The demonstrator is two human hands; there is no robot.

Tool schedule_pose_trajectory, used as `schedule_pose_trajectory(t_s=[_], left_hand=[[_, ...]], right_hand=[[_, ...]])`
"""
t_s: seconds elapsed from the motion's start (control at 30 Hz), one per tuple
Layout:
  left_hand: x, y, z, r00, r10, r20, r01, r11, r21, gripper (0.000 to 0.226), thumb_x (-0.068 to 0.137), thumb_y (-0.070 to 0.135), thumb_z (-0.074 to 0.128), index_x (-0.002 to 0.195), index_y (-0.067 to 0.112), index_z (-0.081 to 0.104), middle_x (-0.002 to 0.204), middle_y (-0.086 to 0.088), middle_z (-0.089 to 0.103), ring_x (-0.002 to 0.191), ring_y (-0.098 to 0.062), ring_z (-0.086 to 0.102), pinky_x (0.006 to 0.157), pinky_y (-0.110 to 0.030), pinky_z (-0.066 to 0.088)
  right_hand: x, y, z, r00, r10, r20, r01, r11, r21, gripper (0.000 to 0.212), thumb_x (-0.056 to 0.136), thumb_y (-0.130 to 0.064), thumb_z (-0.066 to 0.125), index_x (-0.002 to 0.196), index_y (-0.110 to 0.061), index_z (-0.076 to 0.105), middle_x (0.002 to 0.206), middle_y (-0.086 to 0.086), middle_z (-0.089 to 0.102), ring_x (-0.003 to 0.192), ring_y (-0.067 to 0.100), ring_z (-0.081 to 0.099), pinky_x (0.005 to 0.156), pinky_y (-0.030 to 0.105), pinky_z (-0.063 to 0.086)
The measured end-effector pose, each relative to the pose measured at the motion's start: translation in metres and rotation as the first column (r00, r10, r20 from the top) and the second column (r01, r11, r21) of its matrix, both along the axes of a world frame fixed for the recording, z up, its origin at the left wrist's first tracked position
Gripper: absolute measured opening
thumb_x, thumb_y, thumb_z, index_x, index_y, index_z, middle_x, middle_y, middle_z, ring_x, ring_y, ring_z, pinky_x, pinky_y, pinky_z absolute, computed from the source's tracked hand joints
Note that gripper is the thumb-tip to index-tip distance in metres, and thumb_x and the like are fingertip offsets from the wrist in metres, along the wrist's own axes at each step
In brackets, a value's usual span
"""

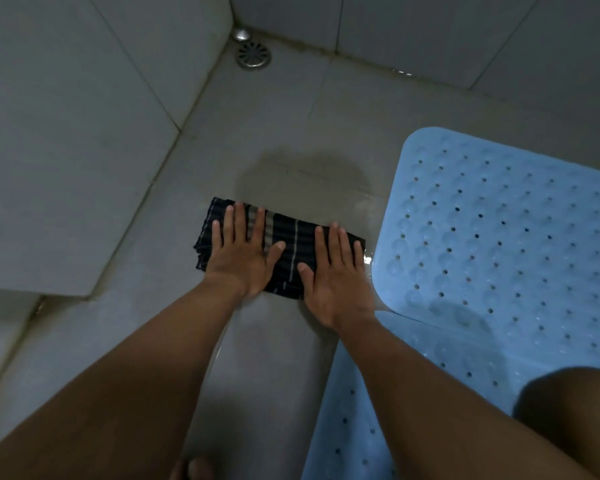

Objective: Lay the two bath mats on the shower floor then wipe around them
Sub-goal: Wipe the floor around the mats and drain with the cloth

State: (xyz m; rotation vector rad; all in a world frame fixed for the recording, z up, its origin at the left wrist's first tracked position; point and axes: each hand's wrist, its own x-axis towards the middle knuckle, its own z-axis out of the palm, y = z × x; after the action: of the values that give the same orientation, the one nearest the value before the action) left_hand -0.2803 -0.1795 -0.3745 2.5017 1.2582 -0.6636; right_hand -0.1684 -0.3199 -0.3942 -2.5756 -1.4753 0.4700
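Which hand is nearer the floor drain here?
Left. The left hand lies flat on the cloth, more directly below the corner floor drain; the right hand sits farther right, beside the blue mat.

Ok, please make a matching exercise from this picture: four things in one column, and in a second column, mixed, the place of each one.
Things:
1. round metal floor drain
2. dark striped folded cloth
3. light blue perforated rubber bath mat
4. darker damp patch on the floor tile

Places:
A. under both flat hands, the left hand and the right hand
B. in the far corner, where the walls meet
C. on the floor at the right side
D. just beyond the cloth

Pairs: 1-B, 2-A, 3-C, 4-D
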Motion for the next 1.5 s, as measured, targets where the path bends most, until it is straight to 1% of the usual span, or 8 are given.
schedule_pose_trajectory(t_s=[0.17, 0.37, 0.47, 0.63, 0.9, 1.03, 1.17, 1.5], left_hand=[[0.035, 0.026, -0.005, 0.999, -0.036, 0.038, 0.035, 0.999, 0.007, 0.077, 0.095, 0.067, 0.001, 0.15, 0.024, -0.03, 0.157, -0.013, -0.036, 0.144, -0.028, -0.035, 0.118, -0.049, -0.019], [0.08, 0.046, -0.005, 0.999, -0.037, 0.033, 0.037, 0.999, -0.022, 0.077, 0.095, 0.066, 0.0, 0.149, 0.022, -0.033, 0.155, -0.014, -0.039, 0.143, -0.031, -0.036, 0.117, -0.05, -0.022], [0.089, 0.053, -0.005, 0.998, -0.041, 0.039, 0.042, 0.999, -0.025, 0.077, 0.096, 0.066, 0.0, 0.15, 0.02, -0.031, 0.155, -0.016, -0.038, 0.143, -0.032, -0.036, 0.117, -0.051, -0.02], [0.093, 0.057, 0.002, 0.998, -0.059, 0.024, 0.061, 0.995, -0.075, 0.076, 0.097, 0.064, 0.002, 0.149, 0.02, -0.032, 0.154, -0.016, -0.04, 0.142, -0.032, -0.037, 0.117, -0.051, -0.02], [0.128, 0.092, 0.006, 0.994, -0.106, 0.032, 0.109, 0.987, -0.12, 0.075, 0.097, 0.064, 0.003, 0.148, 0.021, -0.033, 0.152, -0.014, -0.043, 0.14, -0.031, -0.04, 0.116, -0.051, -0.023], [0.131, 0.092, 0.011, 0.995, -0.1, 0.002, 0.099, 0.984, -0.15, 0.075, 0.098, 0.063, 0.003, 0.147, 0.021, -0.034, 0.151, -0.015, -0.043, 0.141, -0.032, -0.039, 0.116, -0.052, -0.022], [0.134, 0.094, 0.014, 0.994, -0.103, -0.037, 0.095, 0.979, -0.181, 0.076, 0.098, 0.064, 0.004, 0.148, 0.021, -0.034, 0.151, -0.015, -0.044, 0.14, -0.031, -0.04, 0.117, -0.052, -0.02], [0.197, 0.139, -0.002, 0.985, -0.158, 0.066, 0.159, 0.987, -0.009, 0.076, 0.097, 0.065, 0.003, 0.151, 0.022, -0.028, 0.157, -0.013, -0.035, 0.144, -0.029, -0.034, 0.118, -0.049, -0.019]], right_hand=[[0.033, 0.023, 0.004, 0.999, -0.029, 0.025, 0.031, 0.998, -0.052, 0.072, 0.099, -0.052, 0.008, 0.158, -0.011, -0.001, 0.166, 0.01, -0.006, 0.152, 0.019, -0.011, 0.122, 0.04, -0.011], [0.074, 0.048, 0.013, 0.997, -0.066, 0.031, 0.068, 0.995, -0.078, 0.068, 0.105, -0.047, 0.021, 0.159, -0.01, 0.001, 0.165, 0.015, -0.012, 0.152, 0.023, -0.016, 0.123, 0.04, -0.008], [0.066, 0.055, 0.015, 0.988, -0.155, 0.017, 0.156, 0.987, -0.042, 0.065, 0.105, -0.04, 0.025, 0.158, -0.008, 0.006, 0.165, 0.017, -0.003, 0.153, 0.027, -0.008, 0.124, 0.041, -0.005], [0.052, 0.069, 0.008, 0.946, -0.323, 0.0, 0.323, 0.945, -0.049, 0.074, 0.095, -0.048, 0.004, 0.158, -0.011, -0.004, 0.166, 0.011, -0.007, 0.152, 0.022, -0.011, 0.122, 0.04, -0.011], [0.087, 0.102, 0.01, 0.938, -0.341, 0.065, 0.346, 0.932, -0.108, 0.082, 0.086, -0.053, -0.012, 0.157, -0.011, -0.008, 0.165, 0.013, -0.009, 0.152, 0.024, -0.012, 0.122, 0.041, -0.01], [0.093, 0.107, 0.018, 0.945, -0.325, 0.041, 0.325, 0.916, -0.236, 0.071, 0.098, -0.051, 0.001, 0.155, -0.011, -0.017, 0.164, 0.013, -0.018, 0.151, 0.024, -0.018, 0.122, 0.043, -0.01], [0.101, 0.112, 0.027, 0.956, -0.292, -0.013, 0.271, 0.902, -0.336, 0.071, 0.103, -0.049, 0.011, 0.153, -0.011, -0.022, 0.162, 0.013, -0.025, 0.149, 0.024, -0.024, 0.122, 0.044, -0.01], [0.167, 0.143, 0.004, 0.962, -0.274, 0.002, 0.271, 0.951, -0.147, 0.073, 0.103, -0.051, 0.014, 0.155, -0.01, -0.016, 0.163, 0.015, -0.018, 0.151, 0.025, -0.018, 0.122, 0.042, -0.012]])
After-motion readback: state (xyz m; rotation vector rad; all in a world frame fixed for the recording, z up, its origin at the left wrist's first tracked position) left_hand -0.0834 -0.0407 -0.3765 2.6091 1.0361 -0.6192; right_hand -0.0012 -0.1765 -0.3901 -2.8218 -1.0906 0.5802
